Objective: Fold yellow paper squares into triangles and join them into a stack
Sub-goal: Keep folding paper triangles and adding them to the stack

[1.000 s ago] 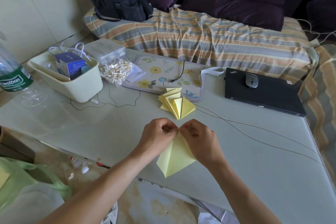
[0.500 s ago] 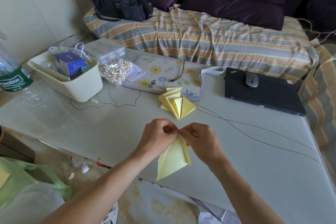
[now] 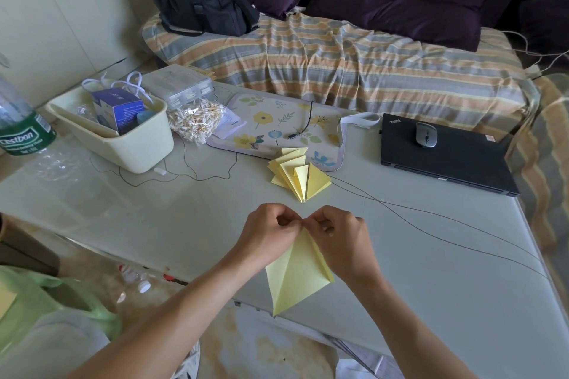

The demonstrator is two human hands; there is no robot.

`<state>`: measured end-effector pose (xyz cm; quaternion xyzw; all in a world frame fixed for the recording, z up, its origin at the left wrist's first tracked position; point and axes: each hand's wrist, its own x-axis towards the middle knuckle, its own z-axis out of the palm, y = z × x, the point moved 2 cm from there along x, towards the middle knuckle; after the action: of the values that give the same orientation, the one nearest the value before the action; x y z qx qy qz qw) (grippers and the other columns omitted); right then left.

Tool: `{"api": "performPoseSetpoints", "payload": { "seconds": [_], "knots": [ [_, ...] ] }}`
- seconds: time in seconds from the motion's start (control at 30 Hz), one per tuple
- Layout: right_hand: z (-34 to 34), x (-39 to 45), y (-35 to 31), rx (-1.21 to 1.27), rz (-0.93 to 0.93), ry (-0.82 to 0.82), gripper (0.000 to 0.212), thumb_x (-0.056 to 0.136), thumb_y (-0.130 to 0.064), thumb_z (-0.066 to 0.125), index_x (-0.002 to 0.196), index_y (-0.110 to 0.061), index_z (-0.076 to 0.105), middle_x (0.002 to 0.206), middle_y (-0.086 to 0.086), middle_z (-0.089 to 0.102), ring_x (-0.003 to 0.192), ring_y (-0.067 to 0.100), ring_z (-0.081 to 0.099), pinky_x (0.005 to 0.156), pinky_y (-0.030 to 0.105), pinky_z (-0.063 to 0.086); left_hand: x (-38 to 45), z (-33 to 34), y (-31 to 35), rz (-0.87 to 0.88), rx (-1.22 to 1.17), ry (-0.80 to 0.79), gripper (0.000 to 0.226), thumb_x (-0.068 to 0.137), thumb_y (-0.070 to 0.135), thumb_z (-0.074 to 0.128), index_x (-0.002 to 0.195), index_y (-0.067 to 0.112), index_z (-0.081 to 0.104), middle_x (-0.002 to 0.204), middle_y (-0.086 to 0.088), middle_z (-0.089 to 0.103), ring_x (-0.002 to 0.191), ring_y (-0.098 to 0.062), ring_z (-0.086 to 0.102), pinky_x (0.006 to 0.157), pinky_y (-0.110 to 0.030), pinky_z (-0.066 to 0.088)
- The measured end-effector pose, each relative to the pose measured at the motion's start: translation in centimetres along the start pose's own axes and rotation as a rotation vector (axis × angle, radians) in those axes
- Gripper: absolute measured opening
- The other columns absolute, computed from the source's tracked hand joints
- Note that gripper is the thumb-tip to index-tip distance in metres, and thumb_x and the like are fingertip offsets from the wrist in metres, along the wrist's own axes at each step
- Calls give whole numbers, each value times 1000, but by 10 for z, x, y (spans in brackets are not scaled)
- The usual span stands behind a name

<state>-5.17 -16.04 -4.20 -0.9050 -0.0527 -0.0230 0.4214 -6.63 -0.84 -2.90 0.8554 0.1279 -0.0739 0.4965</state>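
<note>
A folded yellow paper piece (image 3: 294,281) hangs over the table's near edge, its pointed end down. My left hand (image 3: 268,237) and my right hand (image 3: 341,243) meet at its top corner, and both pinch the paper there with curled fingers. The top tip of the paper is hidden between my fingertips. Farther back on the table lies a fanned stack of joined yellow triangles (image 3: 300,174), apart from both hands.
A cream bin (image 3: 135,148) with a blue box stands at the left, next to a bag of cotton swabs (image 3: 195,123). A floral mat (image 3: 277,128), a black laptop (image 3: 443,160) with a mouse (image 3: 425,134), thin cables (image 3: 431,218) and a green-labelled bottle (image 3: 21,129) also occupy the table.
The paper's lower flaps closed up narrower half a second ago and have spread wider again now. Both hands stay pinched together at the top corner.
</note>
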Motion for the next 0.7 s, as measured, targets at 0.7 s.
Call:
{"api": "performPoseSetpoints", "payload": {
  "seconds": [0.7],
  "knots": [
    [3, -2, -3, 116, -29, -26, 13, 89, -13, 67, 82, -20, 74, 78, -13, 73, 77, -1, 69, 70, 10, 52, 0, -5, -3, -59, -111, 50, 14, 89, 19, 63, 83, 16, 76, 78, 3, 76, 67, -10, 74, 71, -29, 64]
  ]
}}
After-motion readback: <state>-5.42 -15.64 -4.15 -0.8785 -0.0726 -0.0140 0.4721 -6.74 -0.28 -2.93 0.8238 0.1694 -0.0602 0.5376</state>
